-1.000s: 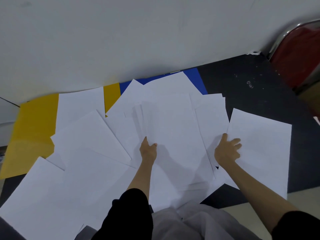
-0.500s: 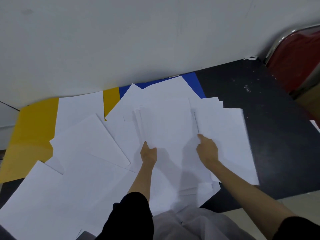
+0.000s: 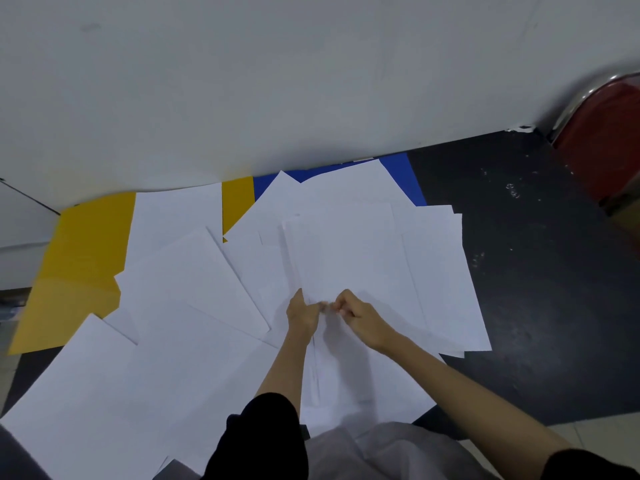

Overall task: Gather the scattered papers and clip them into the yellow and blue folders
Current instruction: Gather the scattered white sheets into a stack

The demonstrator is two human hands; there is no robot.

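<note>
hands meeting over a fan of loose papers (image 3: 346, 258) spread across the yellow folder (image 3: 83, 258) and blue folder (image 3: 401, 174).
risk: thin overlapping sheets may slide or crease if pulled unevenly, leaving strays on the dark floor (image 3: 536, 271). the left hand (image 3: 303, 315) and right hand (image 3: 360, 318) reach forward, fingertips nearly touching; both appear to pinch the top sheets with curled fingers, though motion blur makes the exact grip uncertain.

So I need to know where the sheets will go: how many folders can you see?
2. The yellow folder lies at the far left, the blue folder beside it at the centre; papers cover much of both, so another could be hidden.
</note>
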